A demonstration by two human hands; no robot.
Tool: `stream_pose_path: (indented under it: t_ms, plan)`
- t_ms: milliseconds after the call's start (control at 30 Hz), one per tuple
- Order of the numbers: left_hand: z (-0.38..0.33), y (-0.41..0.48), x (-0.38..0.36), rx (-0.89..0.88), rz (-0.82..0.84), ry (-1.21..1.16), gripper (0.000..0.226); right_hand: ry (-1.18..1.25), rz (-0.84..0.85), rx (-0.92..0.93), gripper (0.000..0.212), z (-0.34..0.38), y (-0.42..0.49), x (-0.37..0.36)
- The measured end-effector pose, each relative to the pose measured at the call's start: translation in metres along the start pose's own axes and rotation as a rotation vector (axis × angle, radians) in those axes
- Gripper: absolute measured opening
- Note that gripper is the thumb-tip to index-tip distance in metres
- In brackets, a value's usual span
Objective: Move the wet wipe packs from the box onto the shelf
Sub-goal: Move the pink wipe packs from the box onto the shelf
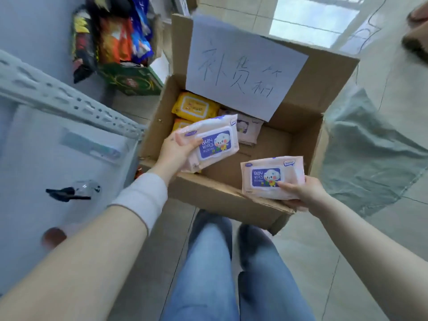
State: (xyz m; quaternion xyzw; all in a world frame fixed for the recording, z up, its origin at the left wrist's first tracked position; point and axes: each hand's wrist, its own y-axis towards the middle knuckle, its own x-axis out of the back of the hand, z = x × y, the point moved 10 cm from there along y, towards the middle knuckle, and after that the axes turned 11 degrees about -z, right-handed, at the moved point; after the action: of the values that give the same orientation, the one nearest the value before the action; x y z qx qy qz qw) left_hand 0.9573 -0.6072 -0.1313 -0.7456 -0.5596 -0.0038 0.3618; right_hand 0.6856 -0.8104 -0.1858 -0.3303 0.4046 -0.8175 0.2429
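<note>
We are gripping one pink baby wipes pack (214, 142) in our left hand (174, 151), fingers curled under its left end and thumb clamped on top. It is tilting above the near left part of the open cardboard box (222, 196). Our right hand (303, 192) is pinching a second pink pack (269, 176), thumb on its label and fingers wrapped underneath. That pack is hanging over the box's near right edge. Three more packs are lying inside the box at the far left. A yellow pack (195, 106) is at the back, another yellow one (180, 125) is half hidden behind our left pack, and a third pink pack (249, 130) is just beside them. A handwritten paper sheet (243, 66) is sticking to the raised back flap. The grey metal shelf (69, 98) is standing to our left, just beside the box. Snack bags (111, 40) are piling in a green carton (132, 81) beyond it.
</note>
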Motion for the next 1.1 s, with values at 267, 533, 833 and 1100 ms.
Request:
stream_pose_path:
  t_ms: [267, 533, 833, 1100]
  plan:
    - [-0.063, -0.172, 0.235, -0.204, -0.385, -0.199, 0.015, -0.182, 0.322, 0.387, 0.019, 0.076, -0.171, -0.037]
    - [-0.054, -0.364, 0.481, -0.431, -0.717, -0.354, 0.009, -0.310, 0.771, 0.738, 0.031, 0.110, -0.412, -0.142]
    - [0.130, -0.536, 0.705, -0.313, -1.119, -0.530, 0.014, -0.347, 1.063, 0.954, 0.034, 0.033, -0.650, -0.312]
    - [0.288, -0.564, 0.805, -0.110, -1.305, -0.685, 0.011, -0.427, 1.129, 0.989, 0.024, -0.031, -0.758, -0.466]
